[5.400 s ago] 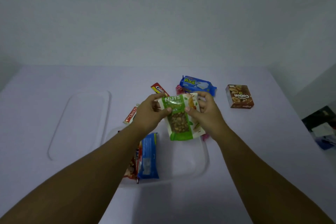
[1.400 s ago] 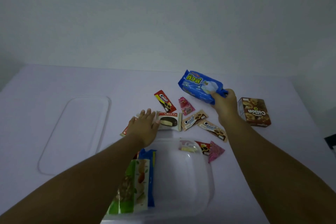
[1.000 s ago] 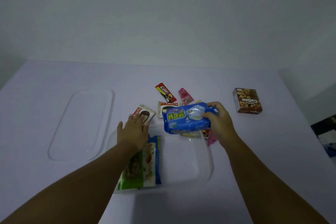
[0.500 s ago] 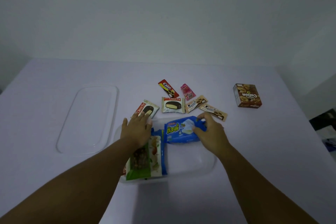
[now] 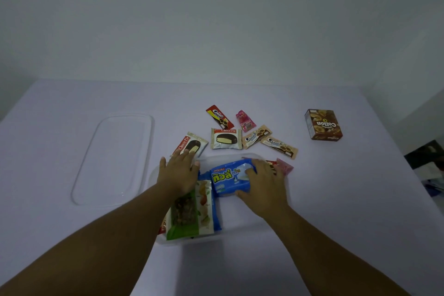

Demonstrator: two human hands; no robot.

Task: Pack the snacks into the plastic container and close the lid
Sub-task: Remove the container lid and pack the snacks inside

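The clear plastic container [image 5: 242,229] sits in front of me on the pale table. Inside it on the left lies a green nuts pouch [image 5: 189,214] over other packs. My left hand [image 5: 177,175] rests flat on the container's far left rim and those packs, fingers spread. My right hand [image 5: 262,187] grips the right end of a blue wafer pack [image 5: 228,179] lying across the container's far part. The clear lid [image 5: 115,158] lies flat to the left.
Beyond the container lie two Choco Pie packs [image 5: 225,138], several small cream-biscuit bars [image 5: 278,145], a red bar [image 5: 219,119] and a pink sachet [image 5: 245,121]. A brown Collon box [image 5: 323,124] lies far right. Dark objects sit past the table's right edge.
My right hand carried the blue wafer pack from above the far snacks down into the container. The nuts pouch went into the container earlier. My left hand stays on the container's left side.
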